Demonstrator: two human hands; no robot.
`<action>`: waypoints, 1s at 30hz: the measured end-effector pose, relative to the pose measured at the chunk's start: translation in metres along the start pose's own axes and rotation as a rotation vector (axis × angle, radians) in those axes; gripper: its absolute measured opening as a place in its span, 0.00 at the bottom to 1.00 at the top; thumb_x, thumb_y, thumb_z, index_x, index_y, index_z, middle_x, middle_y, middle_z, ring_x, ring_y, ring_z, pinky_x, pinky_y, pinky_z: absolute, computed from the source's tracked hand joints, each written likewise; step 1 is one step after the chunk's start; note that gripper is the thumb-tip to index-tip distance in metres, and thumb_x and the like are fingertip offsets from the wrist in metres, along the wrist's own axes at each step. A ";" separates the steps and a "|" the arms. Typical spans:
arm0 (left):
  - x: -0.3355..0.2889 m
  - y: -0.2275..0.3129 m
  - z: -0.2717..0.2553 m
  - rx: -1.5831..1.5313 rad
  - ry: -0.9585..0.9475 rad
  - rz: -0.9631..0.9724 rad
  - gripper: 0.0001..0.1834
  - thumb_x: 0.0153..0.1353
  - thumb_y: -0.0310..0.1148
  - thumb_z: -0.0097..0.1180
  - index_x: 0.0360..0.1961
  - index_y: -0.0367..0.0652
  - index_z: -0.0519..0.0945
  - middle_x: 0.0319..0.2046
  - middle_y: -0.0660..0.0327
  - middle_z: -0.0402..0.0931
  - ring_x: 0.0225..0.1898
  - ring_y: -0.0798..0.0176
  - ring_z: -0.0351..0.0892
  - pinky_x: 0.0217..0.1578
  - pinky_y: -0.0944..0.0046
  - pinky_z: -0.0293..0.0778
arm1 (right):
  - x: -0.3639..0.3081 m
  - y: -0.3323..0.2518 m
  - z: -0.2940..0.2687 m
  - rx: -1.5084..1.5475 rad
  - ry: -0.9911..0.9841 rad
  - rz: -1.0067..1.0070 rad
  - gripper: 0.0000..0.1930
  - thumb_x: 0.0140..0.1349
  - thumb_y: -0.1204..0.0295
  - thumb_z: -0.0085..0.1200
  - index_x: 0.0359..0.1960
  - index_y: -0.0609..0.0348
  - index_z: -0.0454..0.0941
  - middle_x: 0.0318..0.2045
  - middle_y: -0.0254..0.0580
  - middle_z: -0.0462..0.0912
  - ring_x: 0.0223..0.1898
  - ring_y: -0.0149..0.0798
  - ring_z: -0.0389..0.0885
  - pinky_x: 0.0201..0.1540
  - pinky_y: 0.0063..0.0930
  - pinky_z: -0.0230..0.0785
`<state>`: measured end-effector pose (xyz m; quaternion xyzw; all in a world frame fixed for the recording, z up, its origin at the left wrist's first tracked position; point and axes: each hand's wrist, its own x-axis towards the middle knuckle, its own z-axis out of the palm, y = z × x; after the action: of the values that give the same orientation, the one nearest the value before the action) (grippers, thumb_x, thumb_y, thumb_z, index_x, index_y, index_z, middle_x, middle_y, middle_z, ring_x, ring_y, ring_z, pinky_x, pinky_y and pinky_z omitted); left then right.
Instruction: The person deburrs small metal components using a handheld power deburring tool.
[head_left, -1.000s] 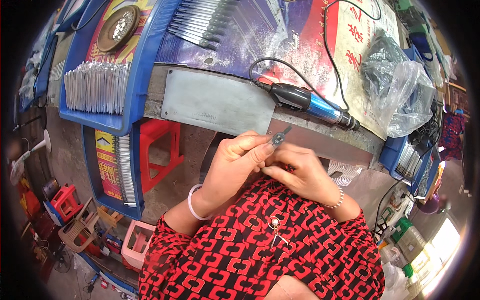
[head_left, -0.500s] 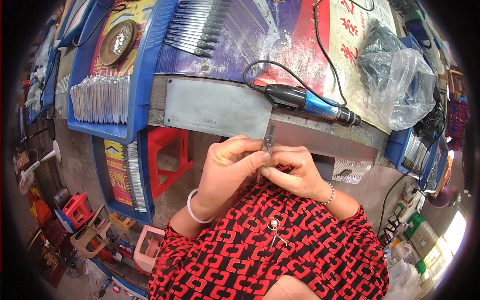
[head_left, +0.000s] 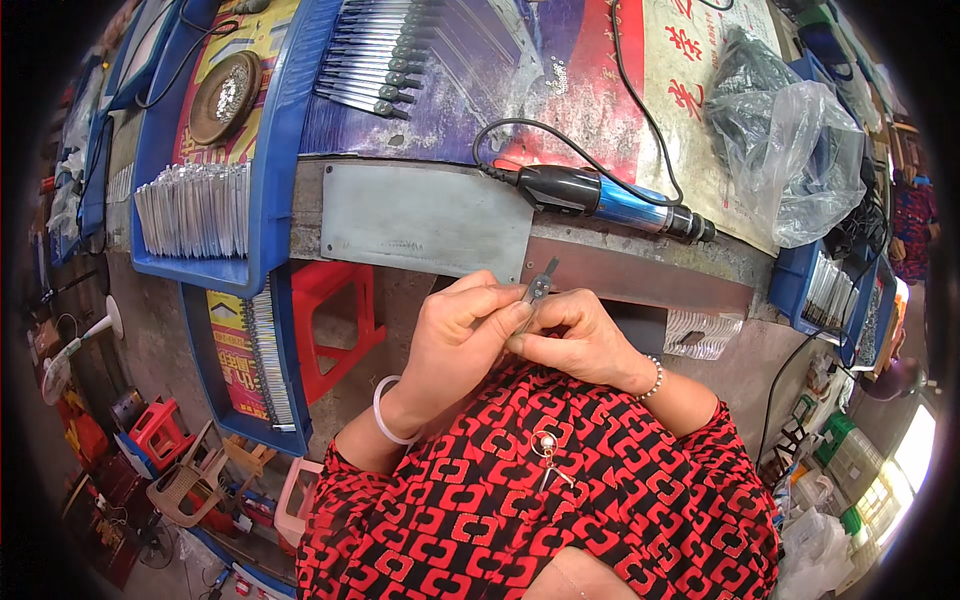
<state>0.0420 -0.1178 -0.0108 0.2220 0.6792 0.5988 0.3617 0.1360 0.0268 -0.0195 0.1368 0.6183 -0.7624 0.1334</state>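
Above my lap, just short of the bench edge, both hands meet on one small metal drawing compass (head_left: 541, 287). Its dark head with a short handle sticks up between my fingers and leans to the right; my fingers mostly hide its legs. My left hand (head_left: 462, 325) pinches it between thumb and forefinger, while my right hand (head_left: 585, 338) is closed on it from the other side. Beyond them, a row of similar compasses (head_left: 392, 62) lies on the bench. A blue and black electric screwdriver (head_left: 622, 200) rests nearby with its cord looped.
A grey metal plate (head_left: 425, 222) lies along the bench edge. On the left, a blue tray (head_left: 275, 165) holds upright metal pieces (head_left: 193, 212) and a round dish (head_left: 207, 127) of small parts. A red stool (head_left: 322, 352) stands below; a clear plastic bag (head_left: 800, 165) lies far right.
The compass head has tipped from nearly upright to leaning right. Both hands have shifted slightly while keeping hold of it, and the whole view has moved a little.
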 end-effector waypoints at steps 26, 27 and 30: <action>0.022 -0.008 -0.032 -0.745 -0.294 -0.244 0.13 0.52 0.29 0.62 0.38 0.34 0.79 0.36 0.56 0.79 0.35 0.63 0.79 0.38 0.69 0.74 | -0.001 -0.034 -0.037 -0.892 0.383 -0.456 0.08 0.50 0.73 0.59 0.32 0.61 0.77 0.30 0.43 0.78 0.32 0.44 0.77 0.33 0.32 0.68; 0.020 0.001 -0.033 -0.602 -0.255 -0.223 0.13 0.51 0.27 0.62 0.38 0.33 0.79 0.35 0.56 0.79 0.35 0.64 0.79 0.38 0.68 0.74 | -0.002 -0.038 -0.043 -1.067 0.460 -0.461 0.10 0.48 0.73 0.60 0.34 0.60 0.77 0.32 0.43 0.77 0.34 0.45 0.75 0.36 0.34 0.67; 0.012 0.007 -0.027 -0.439 -0.120 -0.137 0.13 0.48 0.21 0.62 0.37 0.32 0.79 0.31 0.54 0.80 0.32 0.64 0.79 0.34 0.69 0.74 | -0.002 -0.039 -0.054 -1.272 0.518 -0.425 0.17 0.45 0.73 0.61 0.39 0.60 0.74 0.36 0.44 0.74 0.38 0.46 0.72 0.43 0.36 0.62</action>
<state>0.0129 -0.1252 -0.0061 0.1264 0.5236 0.6919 0.4807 0.1260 0.0881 0.0064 0.0858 0.9677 -0.2071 -0.1153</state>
